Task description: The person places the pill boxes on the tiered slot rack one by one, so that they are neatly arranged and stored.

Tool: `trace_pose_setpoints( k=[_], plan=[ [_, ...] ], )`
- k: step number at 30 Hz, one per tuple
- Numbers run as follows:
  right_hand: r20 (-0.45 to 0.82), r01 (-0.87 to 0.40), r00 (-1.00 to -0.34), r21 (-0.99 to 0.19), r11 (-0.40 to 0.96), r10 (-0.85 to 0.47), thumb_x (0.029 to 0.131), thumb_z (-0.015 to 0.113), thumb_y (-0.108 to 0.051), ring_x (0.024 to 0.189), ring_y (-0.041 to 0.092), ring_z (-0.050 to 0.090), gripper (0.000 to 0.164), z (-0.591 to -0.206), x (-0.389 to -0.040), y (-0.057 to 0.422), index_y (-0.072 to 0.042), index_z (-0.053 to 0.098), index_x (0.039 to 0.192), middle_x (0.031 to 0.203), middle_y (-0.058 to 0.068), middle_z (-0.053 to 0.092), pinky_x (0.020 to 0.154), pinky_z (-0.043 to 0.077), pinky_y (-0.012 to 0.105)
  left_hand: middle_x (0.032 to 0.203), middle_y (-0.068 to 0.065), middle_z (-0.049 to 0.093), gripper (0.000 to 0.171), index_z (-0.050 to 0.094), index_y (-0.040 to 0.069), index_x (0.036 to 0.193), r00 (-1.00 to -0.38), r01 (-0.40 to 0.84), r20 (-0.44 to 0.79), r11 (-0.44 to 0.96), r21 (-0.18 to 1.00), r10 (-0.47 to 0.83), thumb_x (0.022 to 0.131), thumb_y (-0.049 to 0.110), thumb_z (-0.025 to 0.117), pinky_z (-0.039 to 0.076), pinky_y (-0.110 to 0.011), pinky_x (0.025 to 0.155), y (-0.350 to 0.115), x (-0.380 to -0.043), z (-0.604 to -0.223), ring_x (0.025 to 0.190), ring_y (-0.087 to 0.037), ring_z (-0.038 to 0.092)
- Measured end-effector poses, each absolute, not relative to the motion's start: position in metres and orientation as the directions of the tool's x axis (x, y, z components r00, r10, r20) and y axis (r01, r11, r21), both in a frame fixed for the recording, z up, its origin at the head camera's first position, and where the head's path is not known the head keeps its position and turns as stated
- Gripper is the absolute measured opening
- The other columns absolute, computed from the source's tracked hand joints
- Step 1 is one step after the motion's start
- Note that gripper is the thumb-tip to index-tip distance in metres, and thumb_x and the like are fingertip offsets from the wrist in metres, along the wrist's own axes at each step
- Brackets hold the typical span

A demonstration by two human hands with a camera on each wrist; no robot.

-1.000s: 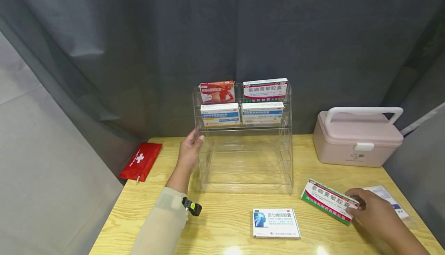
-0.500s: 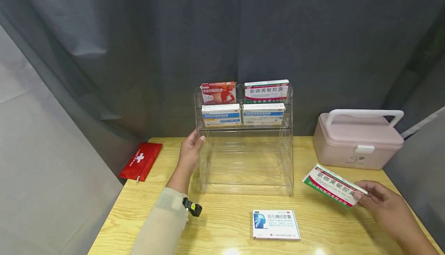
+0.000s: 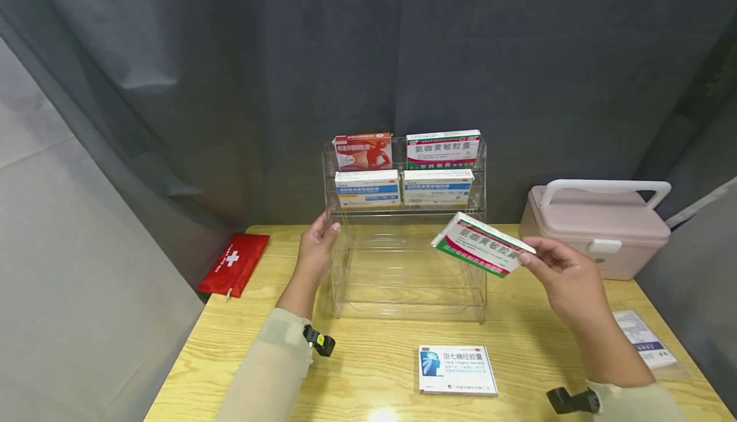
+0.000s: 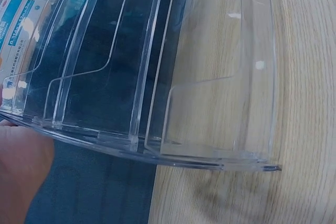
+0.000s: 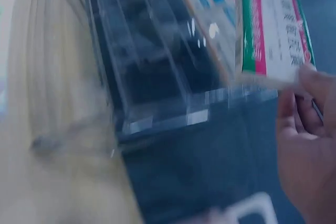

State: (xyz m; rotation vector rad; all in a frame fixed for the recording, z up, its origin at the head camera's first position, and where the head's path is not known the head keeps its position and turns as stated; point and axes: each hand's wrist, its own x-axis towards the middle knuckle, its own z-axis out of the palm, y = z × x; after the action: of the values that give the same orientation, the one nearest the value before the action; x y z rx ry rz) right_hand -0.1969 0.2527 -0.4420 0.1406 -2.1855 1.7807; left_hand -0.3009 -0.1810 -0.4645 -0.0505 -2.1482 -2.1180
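A clear acrylic display rack (image 3: 403, 311) stands on the table. My left hand (image 3: 313, 256) grips its left side panel, thumb toward the front; the other fingers are partly hidden. My right hand (image 3: 567, 278) pinches one end of a green, white and red medicine box (image 3: 480, 246), held tilted in the air before the rack's right side. In the right wrist view the same medicine box (image 5: 275, 30) shows its printed front. On the rack's top tier sit a red medicine box (image 3: 363, 152) and a matching green-and-white one (image 3: 443, 149). Two white-and-blue boxes (image 3: 367, 190) fill the tier below.
A white-and-blue medicine box (image 3: 457, 371) lies flat at the table's front. At right is a pink lidded case (image 3: 599, 236) with a white handle, a flat package (image 3: 645, 339) in front of it. A red first aid pouch (image 3: 235, 264) lies left.
My right hand has lifted the green, white and red medicine box off the right of the table and carried it up and left toward the rack. My left hand stays on the rack.
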Motion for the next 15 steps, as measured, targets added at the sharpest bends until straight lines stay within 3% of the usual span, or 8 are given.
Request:
trace_pose_setpoints(
  k=[2,8,15],
  plan=[
    [0.344,-0.271,-0.927,-0.89,0.368,0.148,0.094,0.075,-0.021,0.089,-0.001,0.065,0.031,-0.431,-0.205,0.23,-0.01,0.071,0.123,0.099,-0.014,0.071,0.076,0.055,0.008,0.161,0.003,0.042,0.05,0.047,0.029,0.153,-0.991,0.117,0.118,0.013,0.993,-0.058,0.105,0.023,0.059,0.027,-0.04,0.127,-0.181,-0.301,-0.464,0.152,-0.019,0.034],
    [0.521,-0.449,-0.851,-0.789,0.419,0.068,0.094,0.074,-0.012,0.096,0.001,0.064,0.025,-0.415,-0.234,0.17,-0.011,0.075,0.119,0.114,0.001,0.071,0.079,0.053,0.007,0.161,0.004,0.042,0.049,0.046,0.033,0.152,-0.992,0.102,0.103,0.023,0.995,-0.069,0.105,0.025,0.058,0.025,-0.042,0.128,-0.182,-0.3,-0.463,0.152,-0.019,0.034],
    [0.539,-0.446,-0.842,-0.713,0.54,0.016,0.097,0.072,-0.019,0.102,0.018,0.069,0.026,-0.42,-0.263,0.127,-0.018,0.075,0.122,0.12,0.002,0.072,0.087,0.061,0.037,0.162,0.003,0.041,0.05,0.046,0.037,0.152,-0.994,0.085,0.086,0.019,0.996,-0.07,0.105,0.028,0.058,0.023,-0.047,0.128,-0.182,-0.301,-0.466,0.153,-0.023,0.032]
  ],
)
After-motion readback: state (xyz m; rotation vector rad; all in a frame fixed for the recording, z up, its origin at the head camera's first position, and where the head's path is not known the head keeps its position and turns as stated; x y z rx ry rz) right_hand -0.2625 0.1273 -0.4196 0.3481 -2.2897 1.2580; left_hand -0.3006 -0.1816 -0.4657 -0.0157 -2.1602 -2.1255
